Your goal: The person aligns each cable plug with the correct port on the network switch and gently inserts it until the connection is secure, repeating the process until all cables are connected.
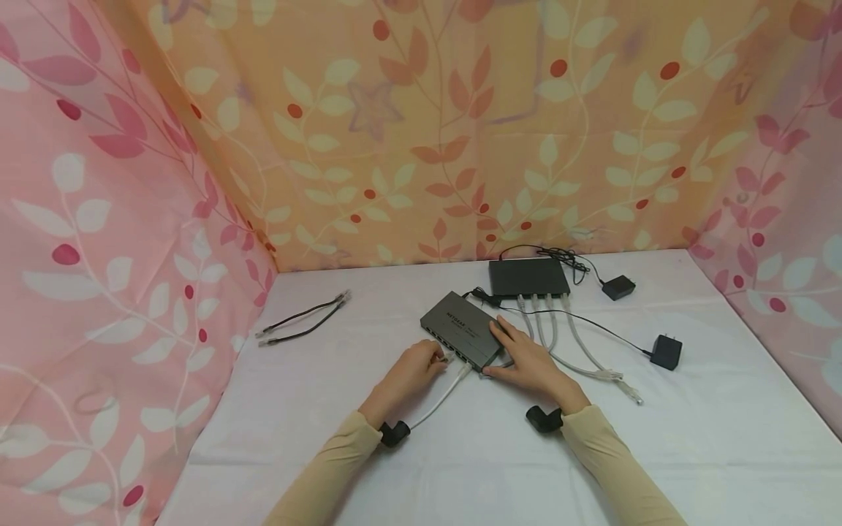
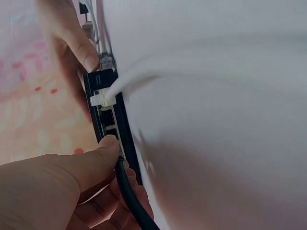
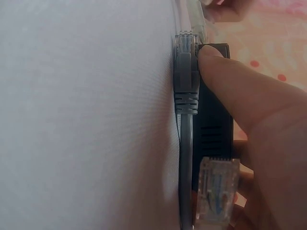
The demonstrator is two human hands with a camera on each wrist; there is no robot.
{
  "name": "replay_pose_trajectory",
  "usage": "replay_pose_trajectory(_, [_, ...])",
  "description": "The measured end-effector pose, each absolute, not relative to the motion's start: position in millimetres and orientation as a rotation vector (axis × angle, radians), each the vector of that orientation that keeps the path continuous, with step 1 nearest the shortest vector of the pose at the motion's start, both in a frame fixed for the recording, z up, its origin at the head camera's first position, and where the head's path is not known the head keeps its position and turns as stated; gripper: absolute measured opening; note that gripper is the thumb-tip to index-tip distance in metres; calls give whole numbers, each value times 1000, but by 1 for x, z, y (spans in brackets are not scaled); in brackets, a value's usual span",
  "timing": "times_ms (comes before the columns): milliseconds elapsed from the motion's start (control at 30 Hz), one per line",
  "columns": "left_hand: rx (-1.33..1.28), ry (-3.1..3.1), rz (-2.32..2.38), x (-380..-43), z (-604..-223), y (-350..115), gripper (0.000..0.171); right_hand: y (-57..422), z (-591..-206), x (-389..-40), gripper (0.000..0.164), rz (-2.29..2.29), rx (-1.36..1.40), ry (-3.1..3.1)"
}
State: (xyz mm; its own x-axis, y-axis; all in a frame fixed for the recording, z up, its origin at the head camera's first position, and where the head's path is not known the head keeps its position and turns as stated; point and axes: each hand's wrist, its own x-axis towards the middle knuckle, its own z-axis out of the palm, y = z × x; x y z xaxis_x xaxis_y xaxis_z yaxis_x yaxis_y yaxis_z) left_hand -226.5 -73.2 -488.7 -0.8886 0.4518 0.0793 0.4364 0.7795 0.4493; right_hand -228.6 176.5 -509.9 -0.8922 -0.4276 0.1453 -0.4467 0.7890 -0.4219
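Observation:
A dark grey network switch (image 1: 460,327) marked NETGEAR lies angled on the table, with its row of ports facing the near left. My left hand (image 1: 416,365) pinches the plug end of a black network cable (image 2: 128,191) at one of the ports; its fingers hide whether the plug is seated. A white network cable (image 1: 442,400) is plugged in a few ports over and trails toward the left wrist. My right hand (image 1: 526,361) grips the switch's right end, thumb at the near corner and fingers over the top. A loose clear plug (image 3: 187,67) on a grey cable lies beside that end.
Behind stands a second black switch (image 1: 528,277), with several grey cables (image 1: 552,332) plugged into its front and trailing right. Two power adapters (image 1: 666,352) lie at the right with thin black cords. Two short black cables (image 1: 305,321) rest at the left. Patterned curtains surround the table.

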Motion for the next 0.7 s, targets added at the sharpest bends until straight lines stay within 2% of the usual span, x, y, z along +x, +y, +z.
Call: replay_pose_trajectory(700, [725, 2932, 899, -221, -497, -65, 14, 177, -510, -229, 86, 710, 724, -2916])
